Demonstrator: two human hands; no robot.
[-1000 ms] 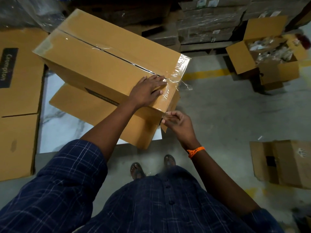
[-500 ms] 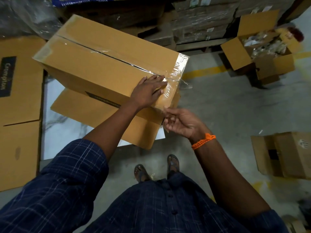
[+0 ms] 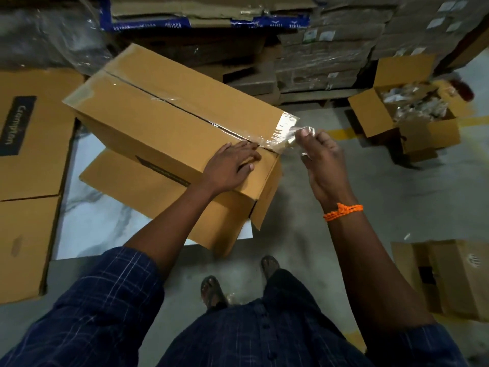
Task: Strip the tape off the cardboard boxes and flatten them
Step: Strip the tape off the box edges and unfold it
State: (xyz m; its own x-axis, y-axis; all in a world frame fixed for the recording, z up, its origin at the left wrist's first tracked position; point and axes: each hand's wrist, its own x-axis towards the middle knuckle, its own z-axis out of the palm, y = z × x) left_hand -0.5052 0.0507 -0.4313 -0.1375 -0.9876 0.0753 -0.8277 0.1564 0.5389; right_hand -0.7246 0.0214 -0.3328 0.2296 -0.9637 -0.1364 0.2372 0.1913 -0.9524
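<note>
A closed brown cardboard box (image 3: 164,112) lies tilted in front of me, its top seam sealed with clear tape (image 3: 283,132). My left hand (image 3: 230,168) presses flat on the box's near right corner, fingers spread beside the seam. My right hand (image 3: 321,157) is raised off the box's right end and pinches the loose end of the clear tape, which stretches from the corner to my fingertips. The tape still runs along the seam toward the far left end.
Flattened cardboard (image 3: 29,160) lies on the floor at left, and another flat piece (image 3: 148,197) under the box. An open box of packets (image 3: 407,109) stands at right, a folded box (image 3: 449,276) at lower right. Wrapped stacks (image 3: 330,49) line the back. My feet (image 3: 211,290) stand below.
My right hand has risen from under the box's right end to above its corner, peeling the tape end off the end face. My left hand stays pressed on the box.
</note>
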